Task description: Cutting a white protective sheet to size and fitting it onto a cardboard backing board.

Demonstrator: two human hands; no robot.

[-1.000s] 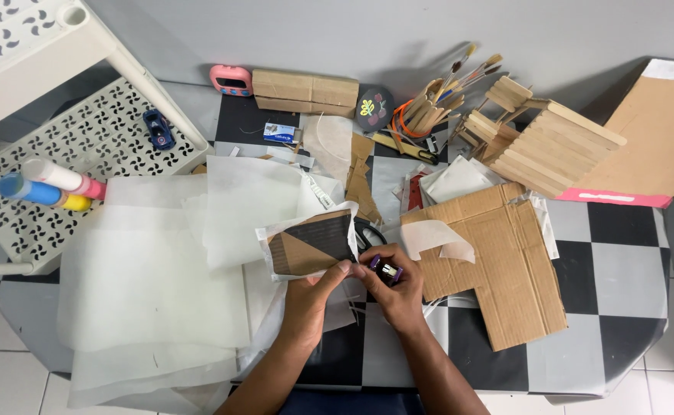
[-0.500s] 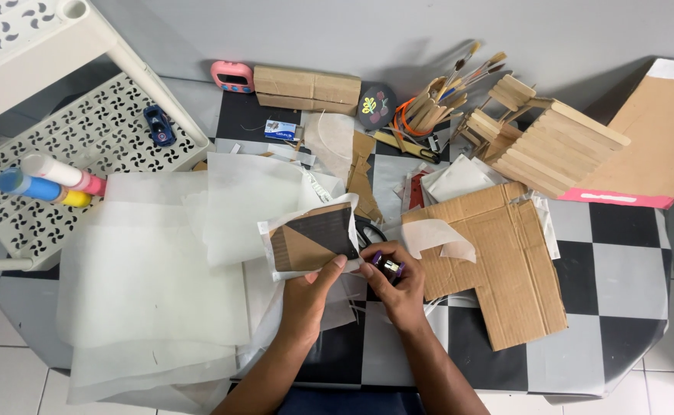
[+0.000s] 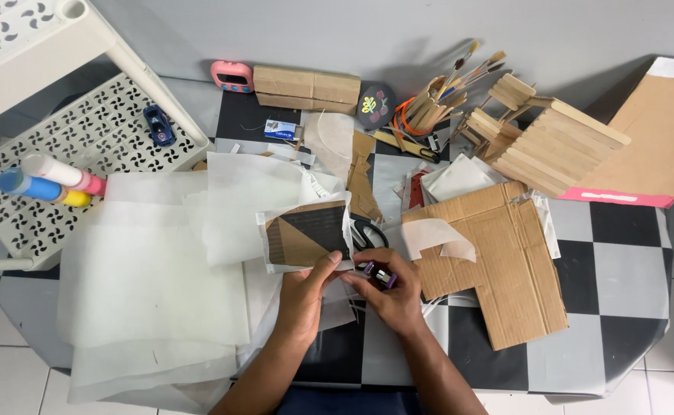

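Observation:
My left hand [image 3: 304,293] pinches the lower right corner of a cardboard piece wrapped in translucent white paper [image 3: 306,232], holding it tilted above the table. My right hand [image 3: 389,296] grips a small purple object [image 3: 380,275] right beside that corner, fingers curled around it. Black-handled scissors [image 3: 369,232] lie on the table just behind both hands, partly hidden by the wrapped piece.
Sheets of translucent paper [image 3: 152,284] cover the table's left half. A flat corrugated cardboard piece [image 3: 498,261] lies to the right. At the back stand a brush holder [image 3: 429,107], a stick-built model [image 3: 544,138] and a cardboard box [image 3: 306,88]. A white perforated rack [image 3: 68,146] stands at left.
The hands stay close together at the same spot. The wrapped cardboard piece has shifted slightly in my left hand; the purple object stays in my right.

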